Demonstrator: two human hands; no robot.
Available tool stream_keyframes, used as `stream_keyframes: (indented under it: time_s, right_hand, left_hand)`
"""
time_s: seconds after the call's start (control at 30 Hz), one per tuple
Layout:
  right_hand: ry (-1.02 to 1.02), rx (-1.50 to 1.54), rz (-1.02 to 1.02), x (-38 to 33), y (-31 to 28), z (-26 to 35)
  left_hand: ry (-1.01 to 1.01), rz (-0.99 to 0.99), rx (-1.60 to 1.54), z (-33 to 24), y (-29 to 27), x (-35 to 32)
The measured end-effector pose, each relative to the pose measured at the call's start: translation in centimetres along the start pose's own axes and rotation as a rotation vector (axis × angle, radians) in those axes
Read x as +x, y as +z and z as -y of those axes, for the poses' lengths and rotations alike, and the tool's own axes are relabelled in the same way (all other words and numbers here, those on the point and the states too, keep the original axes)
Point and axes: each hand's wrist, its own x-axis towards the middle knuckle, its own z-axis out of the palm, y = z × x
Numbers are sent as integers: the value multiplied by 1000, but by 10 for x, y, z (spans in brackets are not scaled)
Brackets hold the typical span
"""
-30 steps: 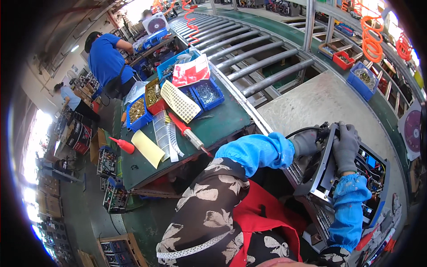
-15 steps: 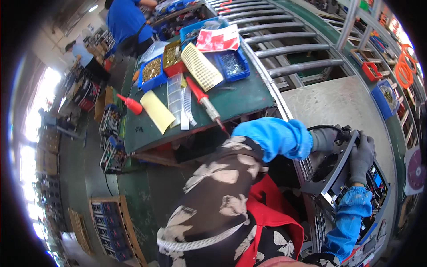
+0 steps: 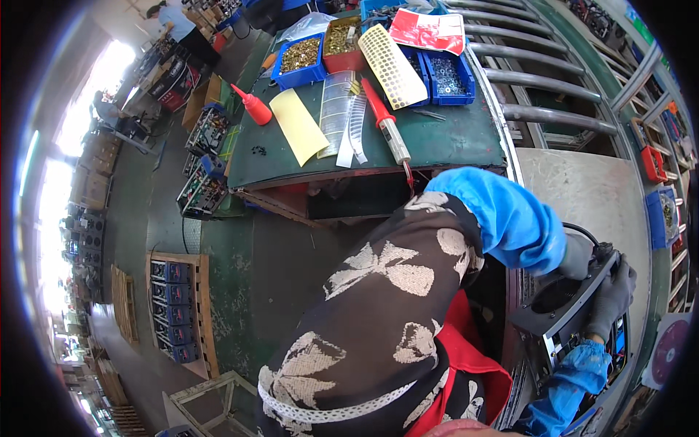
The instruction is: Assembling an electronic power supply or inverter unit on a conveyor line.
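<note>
Both my hands wear grey gloves and are at a dark metal panel [image 3: 569,304] with a round black fan grille, on an open-topped electronic unit [image 3: 620,342] with wiring inside. My left hand [image 3: 577,256] is closed at the panel's far end, beside a black cable [image 3: 585,231] that arcs over it. Its fingertips are hidden, so what they hold does not show. My right hand [image 3: 613,297] wraps its fingers over the panel's upper edge, on the side of the unit's interior. The panel stands tilted.
A green workbench [image 3: 451,146] carries blue bins [image 3: 451,79] of small hardware, a red bottle [image 3: 253,105], a yellow sheet [image 3: 298,127] and a red-handled soldering iron [image 3: 389,131]. Metal rollers [image 3: 542,76] run beyond it. A pallet of units [image 3: 175,313] sits on the floor at left.
My view has shifted, so the bench and unit sit differently in it. My left hand shows lower against the panel's end, beneath the cable. The right hand keeps its hold on the panel.
</note>
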Motion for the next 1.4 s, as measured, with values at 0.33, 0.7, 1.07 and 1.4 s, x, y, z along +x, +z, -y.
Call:
stream_keyframes:
  time_s: [0.33, 0.7, 1.07, 1.4]
  right_hand:
    - [17, 75, -62, -8, -6, 2]
    - [21, 82, -115, -6, -17, 30]
    - [42, 121, -136, -9, -15, 21]
    - [53, 78, -125, -8, -14, 22]
  left_hand:
    - [67, 1, -51, -4, -3, -30]
    - [143, -124, 113, 49, 24, 44]
    - [-274, 480, -422, -13, -31, 18]
    - [176, -115, 155, 50, 32, 52]
